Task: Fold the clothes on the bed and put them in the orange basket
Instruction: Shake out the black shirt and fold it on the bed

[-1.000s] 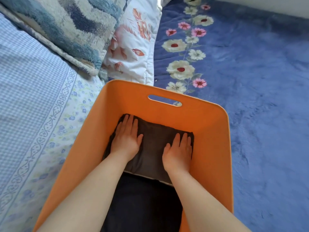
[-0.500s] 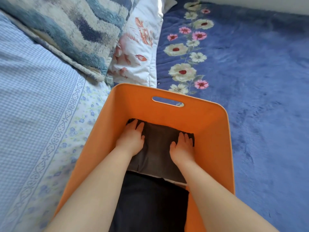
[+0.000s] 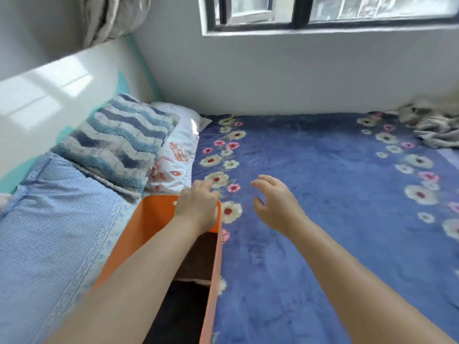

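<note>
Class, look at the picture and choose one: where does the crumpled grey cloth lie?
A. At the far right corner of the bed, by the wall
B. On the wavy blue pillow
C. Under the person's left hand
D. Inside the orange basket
A: the crumpled grey cloth lies at the far right corner of the blue flowered blanket, by the wall, well away from the orange basket and both hands.

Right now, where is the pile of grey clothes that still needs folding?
In the head view the grey clothes lie crumpled at the far right of the bed, on the blue flowered blanket near the wall under the window.
</note>
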Available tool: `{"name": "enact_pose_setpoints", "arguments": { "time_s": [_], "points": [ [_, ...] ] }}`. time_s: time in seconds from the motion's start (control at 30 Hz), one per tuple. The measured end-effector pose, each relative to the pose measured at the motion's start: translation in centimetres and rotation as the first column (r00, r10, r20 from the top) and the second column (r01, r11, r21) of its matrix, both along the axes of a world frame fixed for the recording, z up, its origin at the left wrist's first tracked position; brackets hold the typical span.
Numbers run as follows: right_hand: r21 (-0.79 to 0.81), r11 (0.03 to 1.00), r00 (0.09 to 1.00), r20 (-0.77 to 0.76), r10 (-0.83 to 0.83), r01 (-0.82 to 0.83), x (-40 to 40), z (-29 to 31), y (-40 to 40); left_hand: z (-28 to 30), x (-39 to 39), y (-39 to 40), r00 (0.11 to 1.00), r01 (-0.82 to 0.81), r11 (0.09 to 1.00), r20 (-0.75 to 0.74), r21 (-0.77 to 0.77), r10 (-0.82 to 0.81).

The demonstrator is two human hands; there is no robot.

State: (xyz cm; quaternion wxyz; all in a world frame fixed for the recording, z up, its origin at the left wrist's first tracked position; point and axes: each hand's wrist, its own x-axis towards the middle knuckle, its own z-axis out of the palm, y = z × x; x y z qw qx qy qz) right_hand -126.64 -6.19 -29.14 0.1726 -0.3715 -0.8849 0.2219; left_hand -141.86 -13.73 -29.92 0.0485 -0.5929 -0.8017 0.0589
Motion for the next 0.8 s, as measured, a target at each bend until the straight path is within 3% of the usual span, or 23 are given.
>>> {"name": "enact_pose_setpoints", "arguments": {
  "time_s": [0.23,0.47,0.8],
  "points": [
    [0.149,0.958,0.97,-0.059,-0.238,0.244,24.2,14.6,3.5,14.4,21.3,6.3,0.984,0.173,0.952,0.006,0.252,-0.18],
    [0.263,0.846,0.877,0.001,-0.48,0.463,51.7,24.8,-0.1,26.7,47.9,9.2,0.871,0.437,0.804,0.033,0.403,-0.491],
    [0.121,0.607,0.612,-0.012,-0.791,0.786,78.4,29.0,-5.1,31.2,76.8,11.8,0.646,0.686,0.616,0.065,0.387,-0.76]
  ]
}}
